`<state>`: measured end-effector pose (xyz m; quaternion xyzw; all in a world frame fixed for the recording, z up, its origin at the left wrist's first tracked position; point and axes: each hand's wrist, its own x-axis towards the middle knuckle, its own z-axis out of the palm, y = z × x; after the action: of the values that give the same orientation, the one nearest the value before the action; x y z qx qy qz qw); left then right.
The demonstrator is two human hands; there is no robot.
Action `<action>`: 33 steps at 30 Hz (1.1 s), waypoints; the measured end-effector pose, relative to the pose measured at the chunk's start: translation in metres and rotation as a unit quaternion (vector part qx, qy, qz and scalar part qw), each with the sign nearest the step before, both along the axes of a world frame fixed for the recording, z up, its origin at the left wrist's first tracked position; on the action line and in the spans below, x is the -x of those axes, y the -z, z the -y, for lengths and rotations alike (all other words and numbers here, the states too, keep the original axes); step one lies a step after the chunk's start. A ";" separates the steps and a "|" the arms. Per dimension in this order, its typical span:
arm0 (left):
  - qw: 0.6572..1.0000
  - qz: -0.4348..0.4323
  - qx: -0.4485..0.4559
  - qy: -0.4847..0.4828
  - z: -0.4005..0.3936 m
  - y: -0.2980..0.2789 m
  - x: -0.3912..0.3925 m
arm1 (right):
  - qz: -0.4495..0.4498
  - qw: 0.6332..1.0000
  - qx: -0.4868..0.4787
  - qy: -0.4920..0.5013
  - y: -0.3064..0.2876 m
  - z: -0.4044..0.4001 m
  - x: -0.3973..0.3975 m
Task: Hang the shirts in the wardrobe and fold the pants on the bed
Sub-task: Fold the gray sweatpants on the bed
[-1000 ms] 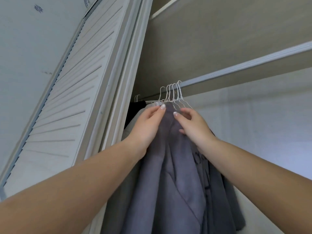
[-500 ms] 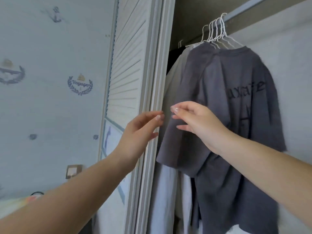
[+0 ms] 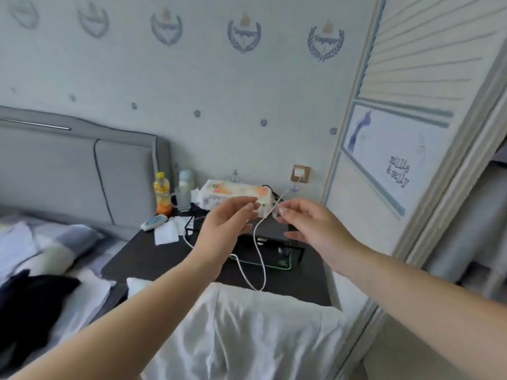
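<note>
My left hand (image 3: 225, 226) and my right hand (image 3: 315, 231) hover side by side in the air above the nightstand, fingers loosely extended, holding nothing. A dark garment (image 3: 30, 305) lies crumpled on the bed (image 3: 90, 297) at the lower left. A white cloth (image 3: 247, 333) is heaped below my forearms at the bottom centre. The louvred wardrobe door (image 3: 411, 78) stands at the right, and a blurred strip of grey hanging clothes (image 3: 472, 229) shows past its edge.
A dark nightstand (image 3: 153, 256) holds an orange drink bottle (image 3: 162, 193), a tissue pack (image 3: 233, 193), a black wire rack and a white cable (image 3: 260, 256) running up to a wall socket (image 3: 300, 173). A grey padded headboard (image 3: 68, 171) backs the bed.
My view has swung left and down from the wardrobe to the bed and nightstand. Both hands have left the hung grey shirt and now float with nothing in them.
</note>
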<state>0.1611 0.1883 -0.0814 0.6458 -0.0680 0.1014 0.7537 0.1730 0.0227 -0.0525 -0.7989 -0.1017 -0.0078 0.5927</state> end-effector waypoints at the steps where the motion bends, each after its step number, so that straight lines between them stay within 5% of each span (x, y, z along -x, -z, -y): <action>1: 1.000 -0.016 -0.007 -0.024 -0.026 0.010 0.009 | -0.021 0.999 0.007 -0.024 0.014 -0.026 0.003; 16: 0.924 -0.171 0.032 -0.340 -0.391 0.122 0.196 | -0.120 0.940 0.018 -0.319 0.116 -0.419 0.074; 25: 0.861 -0.241 0.087 -0.440 -0.497 0.179 0.259 | -0.181 0.889 0.057 -0.417 0.165 -0.553 0.084; 33: 0.817 -0.277 0.123 -0.491 -0.573 0.211 0.225 | -0.220 0.857 0.081 -0.459 0.212 -0.655 0.029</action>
<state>-0.0640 0.7617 -0.2928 0.4960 0.4832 0.2820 0.6641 0.1440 0.6781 -0.2641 -0.6877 -0.3243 0.4491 0.4693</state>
